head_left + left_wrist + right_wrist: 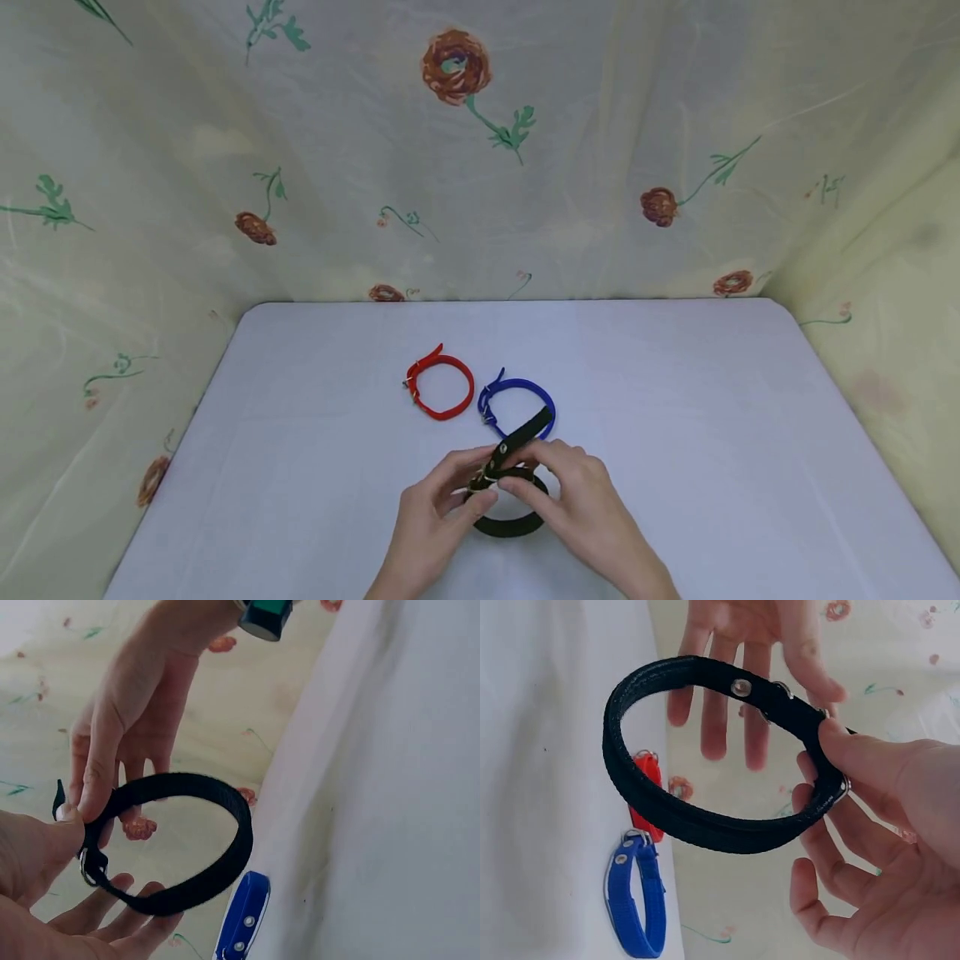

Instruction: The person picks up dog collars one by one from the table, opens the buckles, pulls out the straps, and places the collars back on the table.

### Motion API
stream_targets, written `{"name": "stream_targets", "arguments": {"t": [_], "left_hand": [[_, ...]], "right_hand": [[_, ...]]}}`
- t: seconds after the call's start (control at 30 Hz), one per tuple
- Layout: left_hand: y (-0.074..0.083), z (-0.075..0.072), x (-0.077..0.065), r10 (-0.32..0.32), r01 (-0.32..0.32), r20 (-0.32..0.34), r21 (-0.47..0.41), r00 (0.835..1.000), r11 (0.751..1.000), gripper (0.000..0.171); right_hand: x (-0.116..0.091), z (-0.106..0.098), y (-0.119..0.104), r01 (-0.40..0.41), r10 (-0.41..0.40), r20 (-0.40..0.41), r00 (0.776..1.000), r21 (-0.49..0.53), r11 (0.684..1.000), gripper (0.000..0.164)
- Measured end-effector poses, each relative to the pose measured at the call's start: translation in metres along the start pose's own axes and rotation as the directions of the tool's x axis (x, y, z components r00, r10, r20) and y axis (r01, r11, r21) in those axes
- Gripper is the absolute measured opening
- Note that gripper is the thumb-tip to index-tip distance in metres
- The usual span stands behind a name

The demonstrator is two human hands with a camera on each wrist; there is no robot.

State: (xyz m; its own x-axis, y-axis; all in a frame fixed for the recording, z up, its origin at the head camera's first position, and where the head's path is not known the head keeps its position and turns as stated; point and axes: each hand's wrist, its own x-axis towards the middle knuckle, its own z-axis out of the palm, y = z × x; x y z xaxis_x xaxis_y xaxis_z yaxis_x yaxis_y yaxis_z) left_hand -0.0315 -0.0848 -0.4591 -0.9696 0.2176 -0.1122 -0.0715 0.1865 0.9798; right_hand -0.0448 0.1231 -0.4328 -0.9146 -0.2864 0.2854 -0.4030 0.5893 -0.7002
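Both grips pinch: the left grip [433, 504] has thumb and fingers on the black collar [510, 527] at its metal fittings, and the right grip [588, 496] presses thumb against fingers just beside it. Between them the collar is held as a ring near the front of the desk [712, 450], its loop hanging clear in the wrist views. As for progress, the band seems to be brought round and overlapped already, since a long strap tail [528, 432] points up and away past the fittings and crosses in front of the blue collar [525, 383]. Fingers cover the crossing, so whether the strap is being fastened or undone, and whether a prong sits in a hole, I cannot tell. A metal loop [85, 868] shows beside the thumbs in the left wrist view, and a silver stud [741, 688] on the band in the right wrist view. What appears left is settling that join and the loose tail, then setting the collar down. Further off, the blue collar and the red collar [471, 387] lie apart from each other as closed rings, each with a short end sticking out; neither is in a grip.
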Motion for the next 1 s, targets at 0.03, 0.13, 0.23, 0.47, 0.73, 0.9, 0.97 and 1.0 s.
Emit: {"name": "stream_targets", "arguments": {"t": [0.03, 0.13, 0.23, 0.47, 0.73, 0.9, 0.97, 1.0], "left_hand": [[-0.0002, -0.0008, -0.0001, 0.016, -0.016, -0.008, 0.028, 1.0, 0.999, 0.043], [0.0002, -0.0023, -0.0002, 0.043, -0.038, -0.045, 0.108, 0.998, 0.993, 0.042], [0.0006, -0.0029, 0.0003, 0.032, -0.023, -0.07, 0.134, 0.997, 0.991, 0.036], [0.0, -0.0042, 0.0006, 0.012, -0.007, -0.057, 0.081, 0.998, 0.997, 0.029], [0.0013, -0.0049, 0.0021, -0.077, 0.077, -0.046, 0.006, 0.996, 0.997, 0.038], [0.0029, -0.0038, 0.0026, -0.127, 0.125, -0.059, -0.039, 0.99, 0.991, 0.039], [0.0031, -0.0033, 0.0024, -0.137, 0.134, -0.064, -0.046, 0.989, 0.99, 0.038], [0.0029, -0.0032, 0.0023, -0.135, 0.132, -0.066, -0.052, 0.989, 0.99, 0.039]], "right_hand": [[0.0001, -0.0006, 0.0003, 0.006, -0.006, -0.02, 1.0, -0.004, 1.0, 0.02], [0.0004, -0.0016, 0.0012, 0.021, -0.021, -0.066, 0.998, -0.011, 1.0, 0.021], [0.0004, -0.0018, 0.0017, 0.045, -0.046, -0.107, 0.993, -0.015, 0.999, 0.02], [0.0001, -0.0021, 0.0017, 0.071, -0.073, -0.145, 0.987, -0.019, 0.997, 0.023], [0.0, -0.002, 0.0026, 0.083, -0.087, -0.157, 0.984, -0.029, 0.996, 0.025], [0.0, -0.0026, 0.0011, 0.045, -0.045, -0.127, 0.991, 0.001, 0.999, 0.024], [0.0004, -0.0029, 0.0004, 0.026, -0.024, -0.113, 0.993, 0.011, 1.0, 0.023], [0.0006, -0.003, 0.0001, 0.017, -0.015, -0.108, 0.994, 0.013, 1.0, 0.023]]}}
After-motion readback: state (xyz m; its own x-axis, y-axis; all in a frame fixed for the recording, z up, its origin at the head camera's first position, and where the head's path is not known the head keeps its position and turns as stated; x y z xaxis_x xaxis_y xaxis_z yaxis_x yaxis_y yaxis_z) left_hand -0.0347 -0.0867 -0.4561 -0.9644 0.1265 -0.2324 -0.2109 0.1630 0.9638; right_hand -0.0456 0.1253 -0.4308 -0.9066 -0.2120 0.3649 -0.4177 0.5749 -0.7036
